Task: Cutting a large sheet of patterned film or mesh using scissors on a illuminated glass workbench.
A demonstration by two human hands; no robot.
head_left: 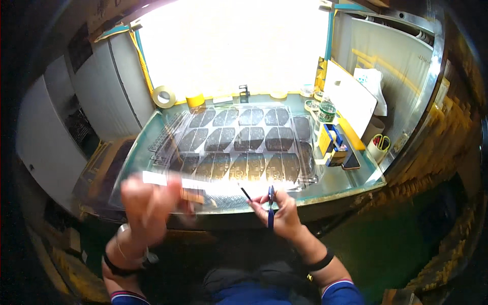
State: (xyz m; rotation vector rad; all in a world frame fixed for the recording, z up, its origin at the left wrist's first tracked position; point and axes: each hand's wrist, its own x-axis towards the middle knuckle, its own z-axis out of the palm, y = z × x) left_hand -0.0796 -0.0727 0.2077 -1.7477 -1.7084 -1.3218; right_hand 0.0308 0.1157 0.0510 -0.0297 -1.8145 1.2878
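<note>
Blue handles belong to a slim tool point(271, 219), likely scissors, and here it sits in the right hand point(277, 209), the grip closed around it with thumb and fingers bent. A thin dark piece point(245, 192) slants up and leftward from those fingertips; whether it belongs to the same tool, I cannot tell. Over to the left hand point(152, 203), all blur, fingers curled, raised above the near left part of the counter point(330, 180): a white strip point(154, 177) shows right at its fingertips, a tan piece point(193, 196) just beside them, but how tight that grip is, or what it truly holds, I cannot make out. Ahead of both hands lies the clear sheet point(249, 136), flat on the counter, its dark rounded panels in rows. To its right stands a blue tape dispenser point(325, 141), beside a dark phone point(352, 160).
</note>
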